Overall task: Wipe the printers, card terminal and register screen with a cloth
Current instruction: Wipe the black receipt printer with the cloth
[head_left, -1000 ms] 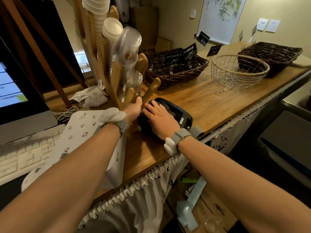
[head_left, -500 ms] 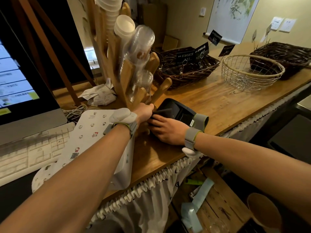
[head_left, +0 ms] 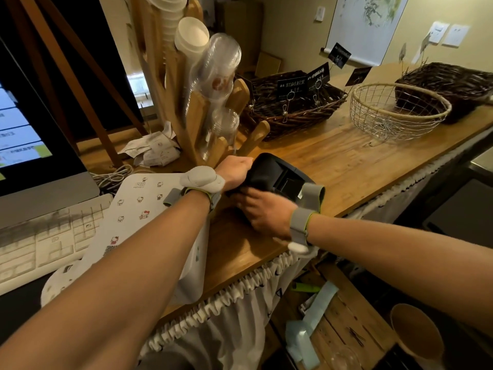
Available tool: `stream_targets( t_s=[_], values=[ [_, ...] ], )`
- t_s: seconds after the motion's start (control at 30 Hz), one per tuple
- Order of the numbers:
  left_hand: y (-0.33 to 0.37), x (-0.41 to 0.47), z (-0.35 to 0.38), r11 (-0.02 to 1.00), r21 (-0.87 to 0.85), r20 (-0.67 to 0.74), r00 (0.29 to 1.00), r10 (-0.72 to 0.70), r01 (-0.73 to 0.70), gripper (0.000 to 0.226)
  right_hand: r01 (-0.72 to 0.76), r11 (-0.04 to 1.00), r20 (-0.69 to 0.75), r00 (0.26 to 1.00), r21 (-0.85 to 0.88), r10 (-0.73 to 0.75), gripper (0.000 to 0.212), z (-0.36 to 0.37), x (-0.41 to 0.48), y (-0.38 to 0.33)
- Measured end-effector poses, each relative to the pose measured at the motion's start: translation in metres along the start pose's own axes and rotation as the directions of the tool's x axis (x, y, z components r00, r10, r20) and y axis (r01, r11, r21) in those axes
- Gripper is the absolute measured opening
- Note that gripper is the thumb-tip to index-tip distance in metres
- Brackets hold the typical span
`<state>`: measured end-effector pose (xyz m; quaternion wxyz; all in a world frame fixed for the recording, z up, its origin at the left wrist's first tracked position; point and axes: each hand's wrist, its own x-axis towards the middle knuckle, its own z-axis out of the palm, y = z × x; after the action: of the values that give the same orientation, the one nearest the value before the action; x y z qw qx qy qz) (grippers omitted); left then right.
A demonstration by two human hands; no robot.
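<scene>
A small black printer [head_left: 289, 177] sits on the wooden counter [head_left: 346, 166] near its front edge. A dark cloth [head_left: 260, 170] looks draped over the printer's left end. My left hand [head_left: 236, 170] grips that far left side. My right hand [head_left: 262, 212] presses on the cloth at the near left side, fingers spread; the printer's front is hidden under it. Under my left forearm stands a white printer [head_left: 138, 204] with cartoon stickers. The lit register screen [head_left: 24, 134] is at the far left.
A wooden cup rack [head_left: 202, 102] with paper and plastic cups stands just behind the black printer. Dark wicker baskets [head_left: 290, 113] and a wire basket [head_left: 394, 113] sit further right. A white keyboard [head_left: 40, 244] lies under the screen. Crumpled receipts [head_left: 154, 150] and cables lie behind.
My right hand slid from the top of the black printer down to its near left side. My left hand closed further around the far left end. The view shifted slightly.
</scene>
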<state>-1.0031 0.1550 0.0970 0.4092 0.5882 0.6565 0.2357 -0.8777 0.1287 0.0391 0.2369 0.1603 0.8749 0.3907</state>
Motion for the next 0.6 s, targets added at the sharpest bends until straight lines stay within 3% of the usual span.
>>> stream_targets(
  t_s=[0.07, 0.2, 0.3, 0.43, 0.53, 0.6],
  values=[
    [0.001, 0.0, 0.001, 0.999, 0.035, -0.008, 1.0, 0.024, -0.023, 0.039, 0.02, 1.0, 0.107, 0.994, 0.007, -0.021, 0.042, -0.005, -0.001, -0.01],
    [0.003, 0.003, -0.001, 0.995, 0.101, -0.078, 0.997, -0.011, 0.019, 0.043, -0.067, 0.998, 0.0, 0.998, -0.012, 0.067, 0.045, -0.007, 0.004, 0.004],
    [0.006, 0.005, 0.0, 0.995, 0.074, -0.085, 0.995, -0.053, 0.06, 0.044, 0.077, 0.994, 0.197, 0.979, -0.074, -0.061, 0.041, -0.007, 0.011, -0.013],
    [0.006, 0.007, 0.0, 0.997, 0.06, -0.08, 0.996, -0.049, 0.053, 0.041, -0.03, 0.997, 0.018, 0.999, -0.067, 0.031, 0.05, -0.011, 0.013, 0.007],
    [0.007, 0.007, -0.002, 0.999, 0.034, -0.075, 0.996, -0.04, 0.042, 0.041, 0.059, 0.996, 0.168, 0.985, -0.068, -0.047, 0.043, -0.011, 0.019, -0.012],
    [0.006, 0.007, -0.001, 0.999, 0.021, -0.072, 0.996, -0.042, 0.044, 0.041, 0.055, 0.998, 0.135, 0.99, -0.026, -0.051, 0.042, -0.01, 0.018, -0.006]
  ],
)
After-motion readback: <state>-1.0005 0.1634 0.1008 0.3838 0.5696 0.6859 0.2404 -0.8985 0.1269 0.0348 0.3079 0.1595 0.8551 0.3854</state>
